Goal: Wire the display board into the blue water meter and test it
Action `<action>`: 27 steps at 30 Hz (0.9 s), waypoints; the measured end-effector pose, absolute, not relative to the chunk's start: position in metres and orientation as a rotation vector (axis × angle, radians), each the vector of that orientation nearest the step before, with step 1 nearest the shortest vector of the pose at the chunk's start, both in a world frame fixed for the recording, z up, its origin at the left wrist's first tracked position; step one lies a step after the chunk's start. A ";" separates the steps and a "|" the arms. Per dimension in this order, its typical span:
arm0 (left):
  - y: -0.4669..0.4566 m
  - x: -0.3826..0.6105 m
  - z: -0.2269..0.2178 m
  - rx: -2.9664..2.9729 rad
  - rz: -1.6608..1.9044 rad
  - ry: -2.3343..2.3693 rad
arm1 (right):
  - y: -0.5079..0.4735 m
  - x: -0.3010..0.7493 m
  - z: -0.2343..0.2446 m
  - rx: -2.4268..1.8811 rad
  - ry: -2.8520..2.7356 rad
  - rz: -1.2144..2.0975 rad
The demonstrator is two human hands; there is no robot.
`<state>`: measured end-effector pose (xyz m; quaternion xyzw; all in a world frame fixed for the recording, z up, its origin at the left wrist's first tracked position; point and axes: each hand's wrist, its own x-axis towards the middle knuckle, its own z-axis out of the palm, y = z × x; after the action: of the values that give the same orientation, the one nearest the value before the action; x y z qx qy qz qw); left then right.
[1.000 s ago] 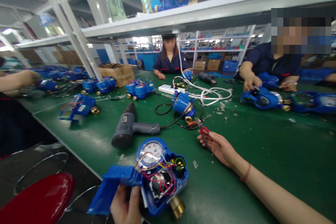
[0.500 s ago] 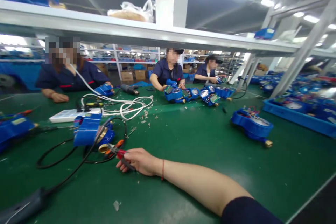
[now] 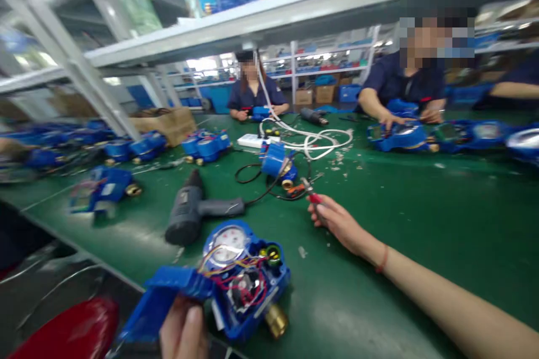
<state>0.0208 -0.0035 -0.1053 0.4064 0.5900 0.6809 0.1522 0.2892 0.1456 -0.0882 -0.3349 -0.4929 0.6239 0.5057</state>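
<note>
My right hand (image 3: 343,223) is closed around red-handled pliers (image 3: 315,198), whose metal jaws point toward an orange-handled tool (image 3: 295,190) on the bench. At the bottom, my left hand (image 3: 185,325) grips a blue plastic cover (image 3: 168,286). Beside that cover sits a blue water meter (image 3: 252,280) with its housing open, showing a round dial, coloured wires, a green-and-yellow round part and a brass fitting. Another blue meter (image 3: 274,160) stands tilted beyond the pliers. The left fingertips are partly hidden by the cover.
A grey heat gun (image 3: 189,210) lies left of the open meter, its cord running back to a white power strip (image 3: 252,141). More blue meters (image 3: 206,145) line the green bench (image 3: 404,219). Co-workers sit opposite. A red stool (image 3: 80,331) is at lower left.
The view has swung left and down, bringing my left hand, the blue cover, the open meter and the whole heat gun into sight. My right hand still holds the pliers.
</note>
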 end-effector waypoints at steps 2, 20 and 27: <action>-0.012 0.006 -0.106 0.999 1.972 1.653 | 0.141 0.291 -0.084 -0.756 -1.268 1.483; 0.000 0.019 -0.051 0.279 1.984 1.176 | 0.065 0.237 0.035 -0.695 -2.089 0.646; -0.008 0.017 -0.040 0.249 1.779 1.094 | 0.075 0.244 0.021 -0.691 -2.108 0.466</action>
<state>0.0174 -0.0081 -0.0397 0.1027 0.4518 0.7343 0.4961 0.2444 0.0751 0.0208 -0.2760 -0.8425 0.1862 0.4235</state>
